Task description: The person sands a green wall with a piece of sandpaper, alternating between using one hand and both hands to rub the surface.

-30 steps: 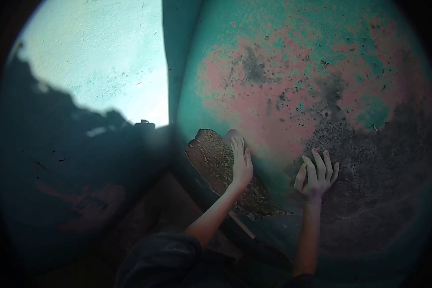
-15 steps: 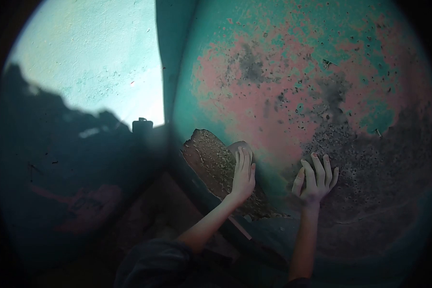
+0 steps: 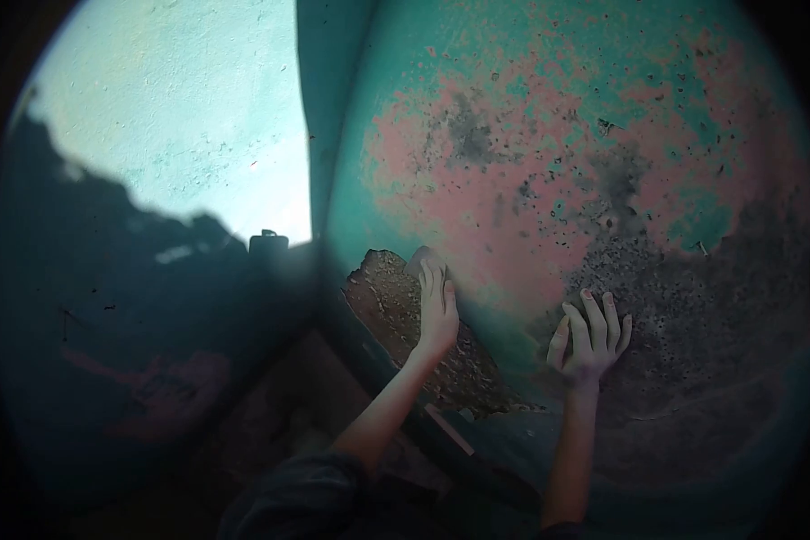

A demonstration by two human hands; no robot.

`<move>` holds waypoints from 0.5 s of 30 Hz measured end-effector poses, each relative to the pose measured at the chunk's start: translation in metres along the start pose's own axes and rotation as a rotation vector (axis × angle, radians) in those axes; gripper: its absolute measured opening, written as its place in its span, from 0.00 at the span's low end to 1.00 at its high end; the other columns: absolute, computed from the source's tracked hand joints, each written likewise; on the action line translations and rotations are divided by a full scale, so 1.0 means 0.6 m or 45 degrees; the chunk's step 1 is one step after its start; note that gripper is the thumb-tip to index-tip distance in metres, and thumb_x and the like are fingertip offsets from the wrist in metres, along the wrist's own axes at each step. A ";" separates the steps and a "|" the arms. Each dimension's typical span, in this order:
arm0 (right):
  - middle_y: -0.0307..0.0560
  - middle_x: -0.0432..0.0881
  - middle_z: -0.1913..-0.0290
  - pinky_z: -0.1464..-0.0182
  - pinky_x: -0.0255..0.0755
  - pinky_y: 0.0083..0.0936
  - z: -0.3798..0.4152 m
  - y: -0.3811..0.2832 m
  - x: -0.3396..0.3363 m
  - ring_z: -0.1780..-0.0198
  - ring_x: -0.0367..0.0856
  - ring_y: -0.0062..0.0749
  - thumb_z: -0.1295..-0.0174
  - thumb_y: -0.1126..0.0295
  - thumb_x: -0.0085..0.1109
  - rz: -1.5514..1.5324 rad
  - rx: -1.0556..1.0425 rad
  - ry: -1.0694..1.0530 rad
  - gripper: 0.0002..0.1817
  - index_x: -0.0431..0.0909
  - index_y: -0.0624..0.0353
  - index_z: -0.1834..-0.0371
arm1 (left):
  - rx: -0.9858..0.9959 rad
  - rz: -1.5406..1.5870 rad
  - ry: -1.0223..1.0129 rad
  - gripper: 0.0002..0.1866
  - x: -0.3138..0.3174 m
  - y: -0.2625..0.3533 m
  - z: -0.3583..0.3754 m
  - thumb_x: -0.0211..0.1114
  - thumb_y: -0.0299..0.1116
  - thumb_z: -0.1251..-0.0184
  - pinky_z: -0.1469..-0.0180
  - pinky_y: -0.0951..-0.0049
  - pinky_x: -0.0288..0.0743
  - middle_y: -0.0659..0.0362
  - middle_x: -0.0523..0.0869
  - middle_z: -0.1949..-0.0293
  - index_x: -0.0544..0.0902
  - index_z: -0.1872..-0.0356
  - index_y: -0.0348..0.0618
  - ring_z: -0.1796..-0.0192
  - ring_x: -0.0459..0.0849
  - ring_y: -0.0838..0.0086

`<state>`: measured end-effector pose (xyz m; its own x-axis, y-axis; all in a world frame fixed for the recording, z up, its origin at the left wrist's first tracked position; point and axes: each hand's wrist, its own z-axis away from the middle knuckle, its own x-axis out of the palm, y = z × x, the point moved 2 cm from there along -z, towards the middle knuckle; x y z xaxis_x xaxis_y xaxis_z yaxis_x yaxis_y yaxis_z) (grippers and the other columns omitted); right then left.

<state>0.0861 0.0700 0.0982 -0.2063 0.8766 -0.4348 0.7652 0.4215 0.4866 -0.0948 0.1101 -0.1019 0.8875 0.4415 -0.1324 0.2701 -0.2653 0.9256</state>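
My left hand [image 3: 438, 315] presses a grey, round-edged flat piece [image 3: 417, 261] against the wall, its fingers together over it. Most of that piece is hidden under the palm, and I cannot make out what it is. Beneath and around this hand lies a rough brown patch [image 3: 378, 297] where the surface has come off. My right hand [image 3: 592, 335] rests on the dark, stained part of the wall [image 3: 657, 315], fingers spread and nothing seen in it.
The wall ahead [image 3: 513, 198] carries worn green and pink paint with dark pitted spots. At left, a second wall [image 3: 189, 99] is partly sunlit and meets it in a corner. A pale strip [image 3: 450, 429] sits below the brown patch. The lower area is in deep shadow.
My left hand has slid left and slightly up across the brown patch, taking the grey piece along. My right hand stays in nearly the same place. The view has shifted slightly.
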 end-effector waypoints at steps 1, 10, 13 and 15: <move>0.38 0.84 0.39 0.19 0.47 0.47 0.000 -0.001 0.000 0.28 0.74 0.40 0.36 0.61 0.58 -0.005 0.008 0.000 0.11 0.89 0.45 0.55 | -0.048 0.102 0.167 0.32 -0.021 -0.003 -0.049 0.41 0.39 0.13 0.17 0.48 0.39 0.36 0.44 0.17 0.47 0.18 0.31 0.17 0.41 0.36; 0.38 0.84 0.38 0.18 0.45 0.47 -0.002 0.004 0.001 0.27 0.73 0.41 0.37 0.61 0.59 -0.004 -0.023 -0.003 0.12 0.89 0.46 0.55 | -0.018 0.165 0.060 0.33 0.036 0.025 0.028 0.41 0.41 0.13 0.17 0.48 0.38 0.37 0.42 0.17 0.46 0.18 0.31 0.16 0.38 0.36; 0.38 0.84 0.38 0.18 0.45 0.47 0.000 0.001 -0.001 0.27 0.73 0.41 0.38 0.61 0.59 -0.013 -0.018 -0.003 0.12 0.88 0.46 0.55 | -0.055 0.208 0.240 0.34 -0.023 0.026 -0.067 0.41 0.41 0.13 0.17 0.47 0.38 0.37 0.42 0.17 0.45 0.18 0.32 0.16 0.37 0.36; 0.39 0.84 0.38 0.18 0.45 0.48 -0.003 0.001 0.000 0.27 0.73 0.41 0.38 0.61 0.59 -0.011 -0.024 0.011 0.12 0.88 0.47 0.55 | -0.051 0.158 0.303 0.34 -0.022 0.023 -0.066 0.41 0.42 0.13 0.17 0.47 0.39 0.38 0.42 0.17 0.45 0.18 0.32 0.17 0.38 0.35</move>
<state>0.0853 0.0704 0.0999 -0.2183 0.8747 -0.4328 0.7518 0.4334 0.4969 -0.1172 0.1344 -0.0734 0.7989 0.5979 0.0653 0.1455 -0.2976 0.9435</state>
